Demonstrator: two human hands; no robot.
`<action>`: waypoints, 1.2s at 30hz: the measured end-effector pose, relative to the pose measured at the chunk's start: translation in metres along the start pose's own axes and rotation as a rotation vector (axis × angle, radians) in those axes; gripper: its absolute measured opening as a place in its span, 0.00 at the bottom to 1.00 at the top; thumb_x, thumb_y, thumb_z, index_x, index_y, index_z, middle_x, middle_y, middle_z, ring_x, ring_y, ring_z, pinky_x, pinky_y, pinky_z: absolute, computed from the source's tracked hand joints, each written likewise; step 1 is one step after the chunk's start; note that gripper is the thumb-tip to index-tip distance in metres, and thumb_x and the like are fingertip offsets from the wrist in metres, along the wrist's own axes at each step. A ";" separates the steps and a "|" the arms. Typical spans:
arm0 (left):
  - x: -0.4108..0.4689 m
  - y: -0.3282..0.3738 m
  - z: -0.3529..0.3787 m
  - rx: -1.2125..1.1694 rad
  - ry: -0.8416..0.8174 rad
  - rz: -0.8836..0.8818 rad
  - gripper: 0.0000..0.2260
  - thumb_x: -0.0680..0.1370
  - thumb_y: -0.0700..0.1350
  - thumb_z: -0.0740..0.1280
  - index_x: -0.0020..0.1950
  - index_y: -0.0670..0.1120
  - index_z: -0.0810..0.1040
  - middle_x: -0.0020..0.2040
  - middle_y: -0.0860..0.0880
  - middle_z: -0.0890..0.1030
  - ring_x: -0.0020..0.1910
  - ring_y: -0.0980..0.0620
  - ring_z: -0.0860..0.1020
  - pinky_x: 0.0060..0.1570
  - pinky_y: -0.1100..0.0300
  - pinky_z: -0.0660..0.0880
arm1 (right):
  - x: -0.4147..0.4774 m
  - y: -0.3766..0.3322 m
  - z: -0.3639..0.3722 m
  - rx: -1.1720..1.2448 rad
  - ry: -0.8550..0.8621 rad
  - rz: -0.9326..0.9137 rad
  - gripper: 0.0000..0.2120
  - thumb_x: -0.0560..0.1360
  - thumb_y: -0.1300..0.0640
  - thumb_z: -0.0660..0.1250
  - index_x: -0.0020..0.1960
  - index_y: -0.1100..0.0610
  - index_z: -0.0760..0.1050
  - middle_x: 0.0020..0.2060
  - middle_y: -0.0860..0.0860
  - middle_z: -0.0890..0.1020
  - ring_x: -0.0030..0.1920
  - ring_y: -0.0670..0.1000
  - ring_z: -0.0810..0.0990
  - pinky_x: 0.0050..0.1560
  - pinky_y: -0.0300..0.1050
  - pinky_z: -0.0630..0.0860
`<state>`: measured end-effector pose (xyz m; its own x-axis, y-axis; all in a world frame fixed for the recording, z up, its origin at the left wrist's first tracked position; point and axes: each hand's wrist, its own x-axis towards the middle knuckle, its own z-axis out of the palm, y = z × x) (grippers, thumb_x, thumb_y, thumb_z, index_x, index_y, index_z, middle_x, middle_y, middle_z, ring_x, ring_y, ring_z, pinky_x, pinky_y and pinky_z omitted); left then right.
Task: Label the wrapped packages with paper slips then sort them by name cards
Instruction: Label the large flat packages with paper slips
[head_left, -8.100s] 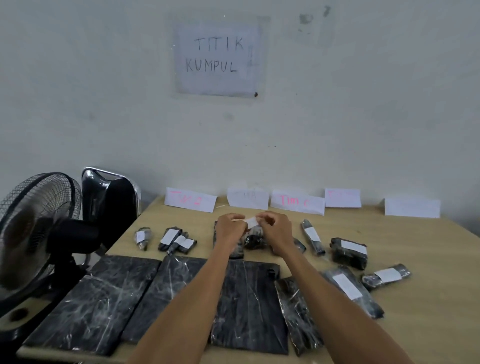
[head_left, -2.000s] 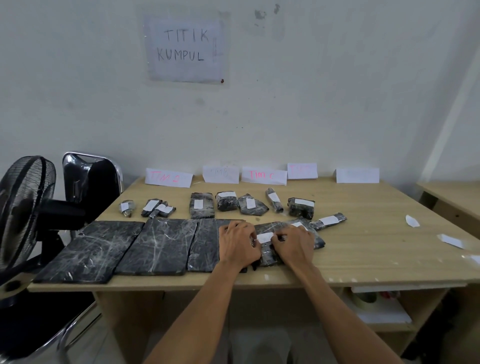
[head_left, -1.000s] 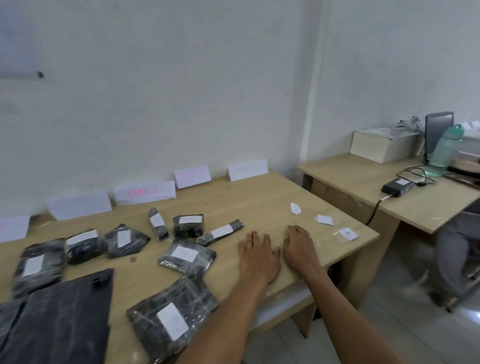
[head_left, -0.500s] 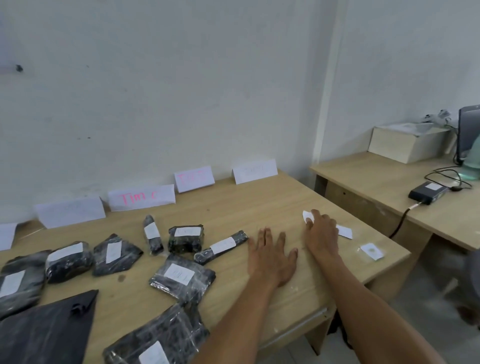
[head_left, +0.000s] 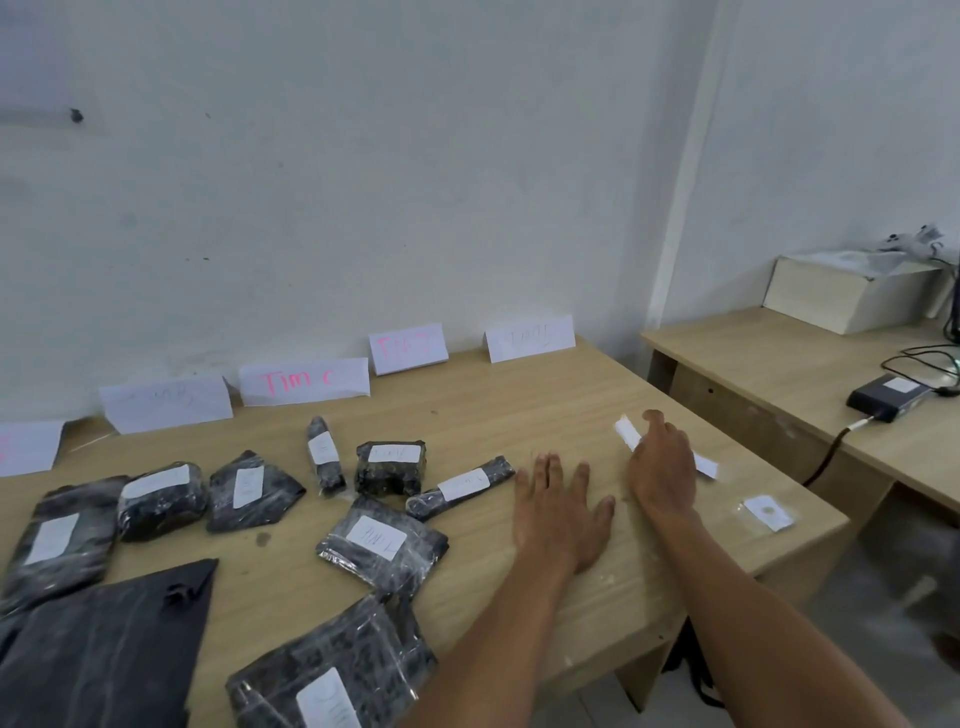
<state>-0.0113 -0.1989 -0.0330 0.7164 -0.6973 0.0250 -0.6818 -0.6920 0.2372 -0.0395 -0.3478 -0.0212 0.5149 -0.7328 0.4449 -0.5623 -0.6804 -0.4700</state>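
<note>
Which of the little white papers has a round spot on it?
The small white paper slip lying alone by the wooden table's near right corner. The two slips at the right hand show no spot.

Single head-worn wide-angle view, set close above the near edge of the wooden table, facing forward and down toward its right end, the left hand and right hand entering from below, wall and second desk beyond.
</note>
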 end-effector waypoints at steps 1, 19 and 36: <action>0.000 0.000 -0.001 -0.023 0.009 0.004 0.31 0.80 0.64 0.41 0.80 0.52 0.50 0.80 0.42 0.46 0.79 0.46 0.41 0.75 0.47 0.39 | -0.001 -0.001 -0.001 0.003 0.031 -0.022 0.20 0.74 0.69 0.62 0.65 0.61 0.70 0.51 0.59 0.79 0.54 0.59 0.75 0.49 0.54 0.74; -0.048 -0.071 -0.058 -0.210 0.224 0.042 0.24 0.84 0.54 0.49 0.78 0.47 0.57 0.79 0.40 0.50 0.79 0.44 0.45 0.76 0.47 0.46 | -0.050 -0.045 -0.010 0.061 -0.144 -0.165 0.32 0.72 0.59 0.66 0.73 0.51 0.59 0.58 0.53 0.78 0.55 0.58 0.76 0.52 0.58 0.76; -0.065 -0.065 -0.061 -0.200 0.258 0.066 0.22 0.83 0.51 0.51 0.77 0.47 0.58 0.79 0.39 0.51 0.79 0.44 0.46 0.75 0.47 0.49 | -0.069 -0.060 -0.020 0.378 -0.020 0.131 0.39 0.65 0.72 0.67 0.73 0.53 0.63 0.69 0.55 0.68 0.65 0.59 0.70 0.60 0.57 0.72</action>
<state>-0.0048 -0.0970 0.0093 0.7032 -0.6512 0.2854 -0.7035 -0.5792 0.4119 -0.0549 -0.2564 -0.0085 0.4691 -0.8112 0.3491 -0.3485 -0.5333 -0.7708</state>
